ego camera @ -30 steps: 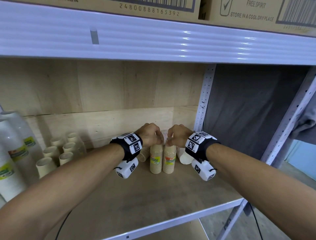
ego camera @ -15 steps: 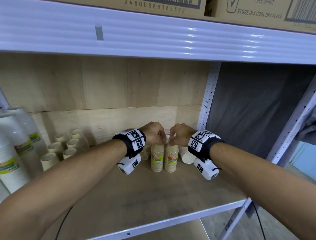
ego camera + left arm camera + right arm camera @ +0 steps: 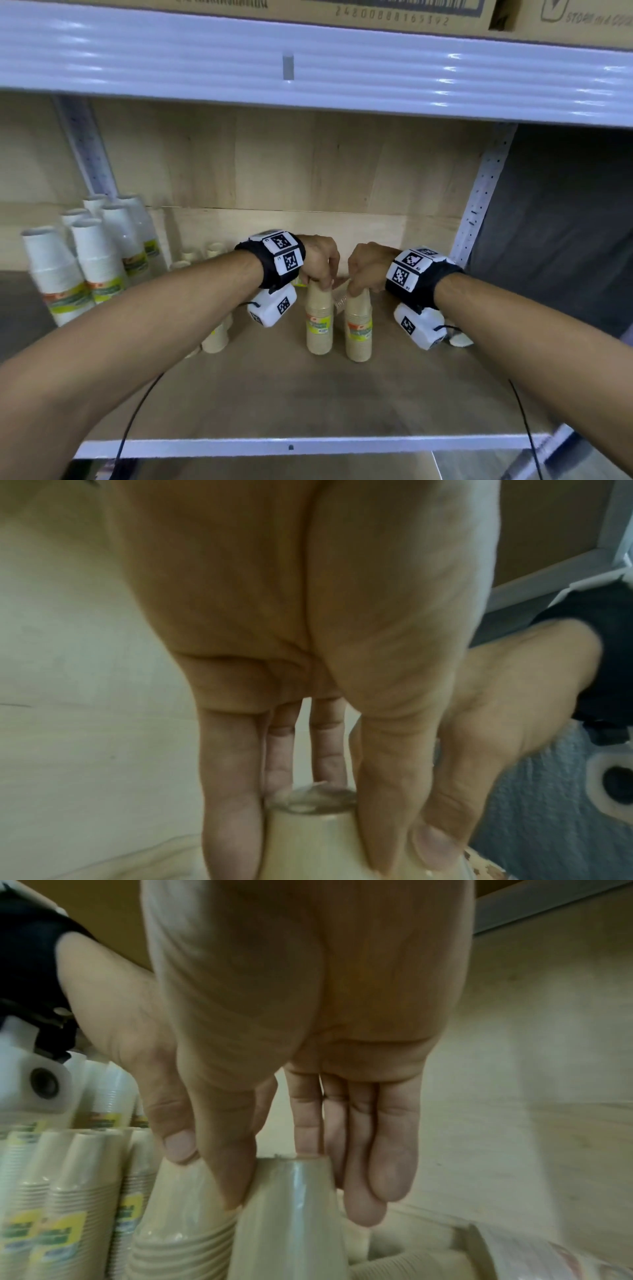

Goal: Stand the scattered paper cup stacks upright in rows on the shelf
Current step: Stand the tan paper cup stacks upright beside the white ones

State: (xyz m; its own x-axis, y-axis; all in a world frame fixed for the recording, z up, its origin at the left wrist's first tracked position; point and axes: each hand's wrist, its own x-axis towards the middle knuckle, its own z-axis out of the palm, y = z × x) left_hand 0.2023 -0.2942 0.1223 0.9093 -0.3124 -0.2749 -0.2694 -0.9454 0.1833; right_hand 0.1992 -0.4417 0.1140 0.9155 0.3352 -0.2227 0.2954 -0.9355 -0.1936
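Observation:
Two tan paper cup stacks stand upright side by side mid-shelf. My left hand (image 3: 320, 274) grips the top of the left stack (image 3: 319, 322) from above; in the left wrist view its fingers (image 3: 229, 791) and thumb pinch the wrapped top of that stack (image 3: 308, 831). My right hand (image 3: 359, 279) grips the top of the right stack (image 3: 358, 329) the same way. In the right wrist view, thumb and fingers (image 3: 377, 1177) close around that stack's top (image 3: 294, 1204). A stack lying on its side (image 3: 339, 301) shows between them, behind.
Tall white cup stacks (image 3: 96, 260) stand at the shelf's left. Small tan cup stacks (image 3: 215, 337) stand behind my left forearm. A white cup (image 3: 460, 339) lies by the right post (image 3: 479, 205). The upper shelf beam (image 3: 308, 68) hangs overhead. The wooden shelf board (image 3: 291, 401) extends toward me.
Both hands have drawn the two upright stacks forward on the shelf toward me. The camera view has shifted right and closer, so the white stacks on the left show more fully.

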